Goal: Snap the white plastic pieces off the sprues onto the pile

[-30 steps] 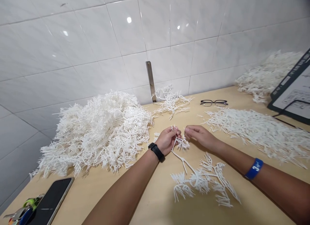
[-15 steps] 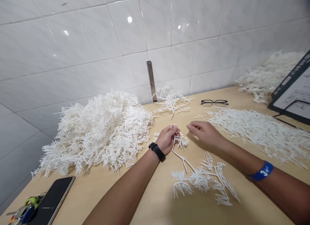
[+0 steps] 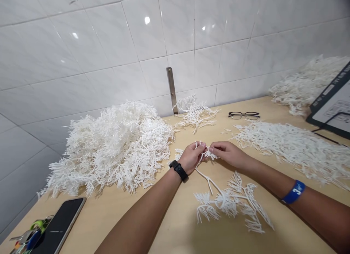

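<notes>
My left hand (image 3: 193, 157), with a black band at the wrist, is closed around the stem of a white branching plastic sprig (image 3: 224, 199). The sprig's larger forked part reaches toward me over the table, and a smaller tuft (image 3: 210, 154) sticks out at the fingertips. My right hand (image 3: 225, 153) is at that tuft, thumb and fingers pinched together on its tips. Exactly what lies between the right fingertips is partly hidden.
A big heap of white sprigs (image 3: 117, 148) stands at left, with bare stems (image 3: 195, 113) by the wall bracket (image 3: 171, 89). Small white pieces (image 3: 290, 148) spread at right, near glasses (image 3: 244, 115) and a dark-framed panel (image 3: 333, 100). A phone (image 3: 58, 224) and keys (image 3: 30, 235) lie front left.
My right hand has moved left and slightly down, from apart to the tuft at my left hand. The left hand keeps its hold on the sprig.
</notes>
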Demonstrator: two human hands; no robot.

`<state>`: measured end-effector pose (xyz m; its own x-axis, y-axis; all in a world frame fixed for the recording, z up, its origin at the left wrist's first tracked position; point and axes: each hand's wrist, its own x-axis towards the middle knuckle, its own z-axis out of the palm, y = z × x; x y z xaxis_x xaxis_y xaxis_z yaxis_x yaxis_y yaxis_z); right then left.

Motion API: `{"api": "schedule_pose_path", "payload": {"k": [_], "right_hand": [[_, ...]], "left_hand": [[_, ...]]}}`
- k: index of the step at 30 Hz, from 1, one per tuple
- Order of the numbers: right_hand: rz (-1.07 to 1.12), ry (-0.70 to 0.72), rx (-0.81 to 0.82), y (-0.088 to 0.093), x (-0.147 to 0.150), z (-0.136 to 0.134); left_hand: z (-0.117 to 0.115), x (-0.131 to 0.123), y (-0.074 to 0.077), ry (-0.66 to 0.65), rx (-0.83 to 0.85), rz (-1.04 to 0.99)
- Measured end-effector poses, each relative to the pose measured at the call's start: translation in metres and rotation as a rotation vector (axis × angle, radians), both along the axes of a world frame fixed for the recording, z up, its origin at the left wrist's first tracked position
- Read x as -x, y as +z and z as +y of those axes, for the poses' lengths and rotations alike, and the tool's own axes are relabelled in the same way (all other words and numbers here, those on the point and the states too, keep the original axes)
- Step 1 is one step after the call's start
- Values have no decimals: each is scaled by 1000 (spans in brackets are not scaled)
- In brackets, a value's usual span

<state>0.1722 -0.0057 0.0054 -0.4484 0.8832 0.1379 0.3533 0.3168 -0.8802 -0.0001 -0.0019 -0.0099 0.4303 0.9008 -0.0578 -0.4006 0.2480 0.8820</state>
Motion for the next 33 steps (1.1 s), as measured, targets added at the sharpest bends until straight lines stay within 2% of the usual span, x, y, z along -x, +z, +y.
{"api": "schedule_pose_path", "payload": {"k": [7,11,16,18,22,24,28,33], "right_hand": [[36,-166,-16,-6,-1,5],[18,-200,-34,-7,1,6],[-50,-380,-362,2,1,-3],[-83,-355,-455,7,0,-7],[-259,-118,-509,11,-1,-10],[-330,-56,-528,9,0,-9],[-339,-60,-478,3,2,-7],[-211,-134,-303,1,0,-4]], "left_hand": [[-1,0,-1,-50,-52,75],[-2,-1,-1,-3,-39,108],[-3,-4,1,94,15,102],[-3,-4,2,95,28,87],[-2,-1,2,84,34,51],[-2,0,2,76,34,43],[-2,-2,2,64,11,74],[-5,-6,2,43,-75,219]]}}
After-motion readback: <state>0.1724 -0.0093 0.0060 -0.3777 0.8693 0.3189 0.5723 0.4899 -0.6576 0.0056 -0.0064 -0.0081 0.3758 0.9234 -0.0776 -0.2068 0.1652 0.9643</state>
